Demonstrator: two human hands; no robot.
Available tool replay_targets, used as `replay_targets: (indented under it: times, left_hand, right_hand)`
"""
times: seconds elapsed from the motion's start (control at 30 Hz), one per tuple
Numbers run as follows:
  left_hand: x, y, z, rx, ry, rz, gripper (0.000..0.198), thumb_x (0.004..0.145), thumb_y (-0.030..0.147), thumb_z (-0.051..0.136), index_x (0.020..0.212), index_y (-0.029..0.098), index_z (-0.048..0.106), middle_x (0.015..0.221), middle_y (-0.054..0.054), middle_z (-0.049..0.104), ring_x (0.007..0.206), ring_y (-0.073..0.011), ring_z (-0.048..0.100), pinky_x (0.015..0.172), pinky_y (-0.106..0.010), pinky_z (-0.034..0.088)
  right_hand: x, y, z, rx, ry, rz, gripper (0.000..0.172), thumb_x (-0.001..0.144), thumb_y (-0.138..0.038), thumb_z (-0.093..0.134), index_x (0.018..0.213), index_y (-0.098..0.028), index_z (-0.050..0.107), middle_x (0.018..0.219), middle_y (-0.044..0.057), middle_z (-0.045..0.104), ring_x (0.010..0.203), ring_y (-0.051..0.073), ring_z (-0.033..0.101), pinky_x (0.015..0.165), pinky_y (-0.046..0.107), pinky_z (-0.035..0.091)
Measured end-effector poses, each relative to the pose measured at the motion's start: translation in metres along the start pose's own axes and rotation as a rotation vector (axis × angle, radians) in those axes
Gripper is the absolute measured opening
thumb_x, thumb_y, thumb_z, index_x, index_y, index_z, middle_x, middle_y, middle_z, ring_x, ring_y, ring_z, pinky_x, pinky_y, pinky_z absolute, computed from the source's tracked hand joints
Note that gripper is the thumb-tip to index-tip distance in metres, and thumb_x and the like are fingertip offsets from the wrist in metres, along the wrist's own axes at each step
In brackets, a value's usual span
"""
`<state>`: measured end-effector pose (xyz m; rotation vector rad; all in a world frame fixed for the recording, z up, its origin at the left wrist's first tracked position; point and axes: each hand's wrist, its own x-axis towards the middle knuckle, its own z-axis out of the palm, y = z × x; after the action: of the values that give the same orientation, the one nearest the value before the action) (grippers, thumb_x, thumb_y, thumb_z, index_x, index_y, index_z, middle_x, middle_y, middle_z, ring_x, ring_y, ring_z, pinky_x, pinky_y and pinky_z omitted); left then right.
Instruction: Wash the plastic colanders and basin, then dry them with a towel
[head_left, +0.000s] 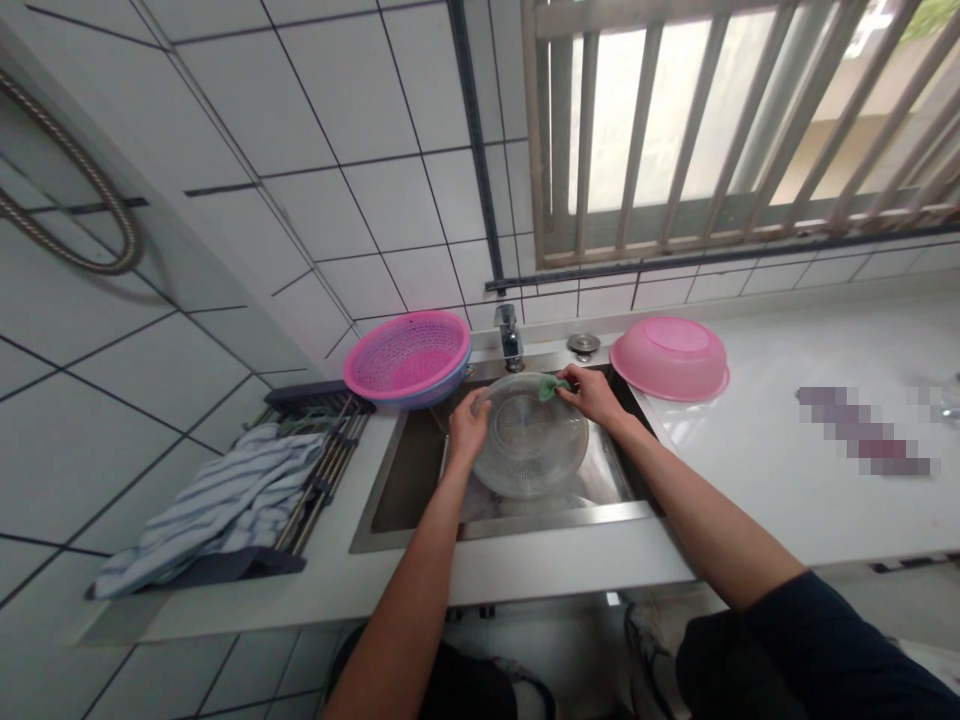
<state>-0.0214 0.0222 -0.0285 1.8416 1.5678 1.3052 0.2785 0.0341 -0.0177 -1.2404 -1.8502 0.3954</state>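
**Dish mid-wipe over the sink**

Well left of the sink (pixel 405 470), a striped towel (pixel 217 505) lies over a rack (pixel 330 450). A pink colander (pixel 407 355) sits at the sink's back-left corner.

Over the sink, the left hand (pixel 466 425) grips the left rim of the clear dish (pixel 529 450). Its fingers are curled round the edge, with the thumb on the inner face. The dish is tilted, its hollow turned up toward the camera. I cannot tell whether its lower edge touches the sink.

The tap (pixel 510 335) stands behind the sink, just beyond the dish, and no water shows coming from it.

At the dish's far rim, the right hand (pixel 592 393) pinches a green cloth (pixel 553 387) against the edge, fingers pressed together on top of it.

A metal plug (pixel 583 344) lies on the ledge behind the sink. An upturned pink basin (pixel 670 357) rests on the counter (pixel 787 500) just right of the sink.

Judging by this, the wiping is under way but far from done. The cloth covers only a small patch of the rim, so most of the rim and the ribbed inner face are left to do. The underside is hidden, so its state cannot be told. With the tap dry, no rinse looks begun, and the rack holds only the towel
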Motion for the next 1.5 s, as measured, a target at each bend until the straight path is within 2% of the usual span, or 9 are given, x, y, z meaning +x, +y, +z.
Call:
replay_targets:
  times: [0.2, 0.3, 0.4, 0.63, 0.93, 1.17, 1.27, 1.37, 1.5]
  left_hand:
    - [-0.01, 0.013, 0.007, 0.043, -0.114, 0.153, 0.061, 0.088, 0.02, 0.079, 0.147, 0.026, 0.066, 0.146, -0.008, 0.071, 0.132, -0.0269, 0.068, 0.117, -0.043, 0.05]
    - [-0.011, 0.018, 0.006, 0.039, -0.188, 0.204, 0.048, 0.092, 0.023, 0.076, 0.14, 0.028, 0.072, 0.145, -0.006, 0.072, 0.136, -0.0266, 0.066, 0.12, -0.041, 0.047]
    - [-0.011, 0.019, 0.005, 0.059, -0.21, 0.119, 0.028, 0.098, 0.029, 0.069, 0.123, 0.026, 0.081, 0.13, -0.008, 0.079, 0.125, -0.0293, 0.073, 0.113, -0.042, 0.052]
    - [-0.015, 0.023, 0.01, 0.113, -0.334, 0.114, 0.027, 0.094, 0.022, 0.07, 0.116, 0.027, 0.084, 0.121, -0.007, 0.083, 0.116, -0.0323, 0.076, 0.107, -0.041, 0.053]
    - [-0.008, 0.024, -0.003, 0.133, -0.065, -0.021, 0.026, 0.1, 0.037, 0.067, 0.118, 0.026, 0.083, 0.118, -0.008, 0.083, 0.109, -0.0308, 0.077, 0.099, -0.037, 0.054]
    - [-0.012, 0.027, 0.004, 0.084, -0.142, 0.027, 0.025, 0.099, 0.036, 0.068, 0.116, 0.024, 0.082, 0.119, -0.008, 0.083, 0.104, -0.0284, 0.077, 0.097, -0.036, 0.055]
    - [-0.011, 0.024, 0.005, 0.085, -0.114, 0.026, 0.024, 0.098, 0.036, 0.068, 0.113, 0.025, 0.082, 0.116, -0.007, 0.083, 0.106, -0.0286, 0.077, 0.098, -0.036, 0.054]
    - [-0.006, 0.015, 0.003, 0.036, -0.001, -0.02, 0.026, 0.097, 0.038, 0.068, 0.112, 0.023, 0.082, 0.113, -0.008, 0.083, 0.104, -0.0287, 0.077, 0.097, -0.036, 0.055]
    - [0.004, -0.004, -0.001, -0.074, 0.256, -0.149, 0.028, 0.093, 0.038, 0.069, 0.11, 0.018, 0.08, 0.108, -0.011, 0.083, 0.103, -0.0298, 0.076, 0.098, -0.038, 0.056]
  right_hand:
    - [-0.001, -0.016, 0.009, 0.028, -0.112, -0.126, 0.023, 0.086, -0.012, 0.074, 0.106, -0.021, 0.078, 0.1, 0.005, 0.082, 0.086, 0.021, 0.075, 0.079, 0.028, 0.051]
    - [-0.001, -0.02, 0.013, 0.056, -0.129, -0.135, 0.023, 0.085, -0.011, 0.074, 0.105, -0.021, 0.078, 0.099, 0.004, 0.082, 0.087, 0.021, 0.075, 0.078, 0.028, 0.05]
    - [-0.002, -0.024, 0.018, 0.078, -0.136, -0.136, 0.02, 0.087, -0.012, 0.075, 0.105, -0.021, 0.078, 0.097, 0.004, 0.081, 0.085, 0.02, 0.074, 0.078, 0.028, 0.049]
    - [-0.007, -0.045, 0.034, 0.012, -0.241, -0.27, 0.023, 0.089, -0.011, 0.075, 0.11, -0.022, 0.076, 0.104, 0.006, 0.078, 0.094, 0.021, 0.073, 0.083, 0.028, 0.049]
    - [-0.001, -0.015, 0.013, 0.037, -0.092, -0.099, 0.016, 0.09, -0.019, 0.076, 0.106, -0.021, 0.075, 0.096, 0.004, 0.08, 0.082, 0.02, 0.072, 0.074, 0.028, 0.047]
    - [-0.006, -0.033, 0.017, -0.029, -0.073, -0.18, 0.018, 0.091, -0.014, 0.072, 0.106, -0.022, 0.071, 0.106, 0.007, 0.079, 0.094, 0.023, 0.073, 0.082, 0.03, 0.05]
    - [-0.003, -0.036, 0.018, -0.019, -0.085, -0.206, 0.019, 0.093, -0.015, 0.07, 0.11, -0.023, 0.071, 0.112, 0.008, 0.078, 0.1, 0.024, 0.074, 0.086, 0.031, 0.052]
    - [0.0, -0.026, 0.013, -0.01, -0.015, -0.136, 0.016, 0.092, -0.018, 0.07, 0.107, -0.023, 0.07, 0.111, 0.007, 0.079, 0.098, 0.024, 0.074, 0.086, 0.033, 0.052]
    - [0.001, -0.006, 0.007, 0.044, 0.126, 0.038, 0.013, 0.089, -0.026, 0.072, 0.101, -0.022, 0.068, 0.1, 0.006, 0.08, 0.087, 0.023, 0.073, 0.079, 0.032, 0.053]
